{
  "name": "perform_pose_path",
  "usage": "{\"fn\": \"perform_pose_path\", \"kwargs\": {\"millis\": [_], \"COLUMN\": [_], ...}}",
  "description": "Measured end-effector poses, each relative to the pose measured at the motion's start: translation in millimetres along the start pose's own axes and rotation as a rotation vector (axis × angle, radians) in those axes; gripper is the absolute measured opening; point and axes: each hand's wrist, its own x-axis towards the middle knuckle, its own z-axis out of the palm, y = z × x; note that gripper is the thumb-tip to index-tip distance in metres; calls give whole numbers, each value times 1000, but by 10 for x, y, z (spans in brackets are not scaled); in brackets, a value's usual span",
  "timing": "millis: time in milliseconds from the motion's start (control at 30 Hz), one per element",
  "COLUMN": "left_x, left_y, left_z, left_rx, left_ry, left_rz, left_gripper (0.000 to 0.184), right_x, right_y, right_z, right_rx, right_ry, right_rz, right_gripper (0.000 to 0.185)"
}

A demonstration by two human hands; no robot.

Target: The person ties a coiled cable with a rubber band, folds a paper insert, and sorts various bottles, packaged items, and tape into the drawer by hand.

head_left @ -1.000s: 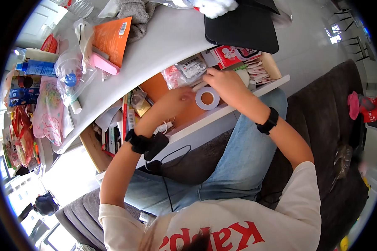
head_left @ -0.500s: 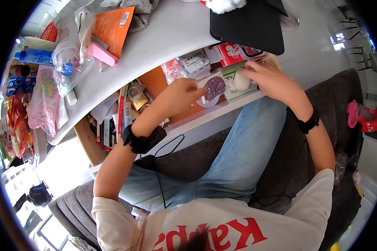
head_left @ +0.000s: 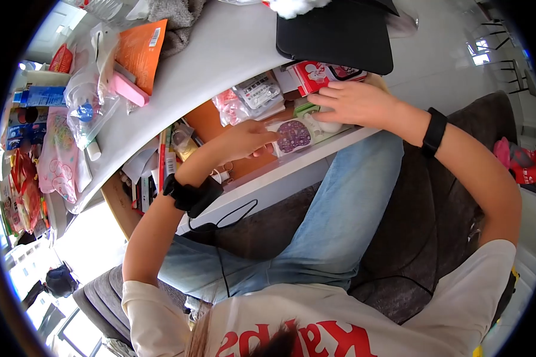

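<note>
An open drawer (head_left: 268, 177) full of small items lies across my lap. My left hand (head_left: 248, 141) pinches the left edge of a flat white packet with a purple speckled oval (head_left: 293, 137). Over the drawer's right part, my right hand (head_left: 352, 105) is spread palm down, its fingers over a white round object (head_left: 327, 126) and a green-edged item. Behind the hands are a clear bag with a printed label (head_left: 259, 91) and a red and white box (head_left: 311, 76). My right palm's underside is hidden.
On the white table (head_left: 220, 53) lie an orange packet (head_left: 142, 52), a pink item (head_left: 129, 90), plastic bags and a grey cloth (head_left: 175, 24). A black board (head_left: 333, 38) overhangs the drawer's back right. A black cable (head_left: 221, 262) hangs over my lap.
The tape roll seen a second ago no longer shows. My left hand and the purple-patterned packet have shifted left and lower. My right hand has moved left, its fingers now spread over the drawer.
</note>
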Motion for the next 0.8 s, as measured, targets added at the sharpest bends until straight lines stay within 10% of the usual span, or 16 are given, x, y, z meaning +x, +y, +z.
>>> {"fn": "perform_pose_path", "kwargs": {"millis": [500, 800], "left_x": [-45, -85], "left_y": [38, -12], "left_z": [4, -16], "left_rx": [-28, -123], "left_ry": [4, -13], "left_rz": [-37, 19], "left_gripper": [36, 35], "right_x": [162, 95], "right_y": [117, 77], "right_z": [103, -66], "right_rx": [-90, 277], "right_ry": [170, 134], "right_rz": [-347, -160], "right_gripper": [32, 31]}}
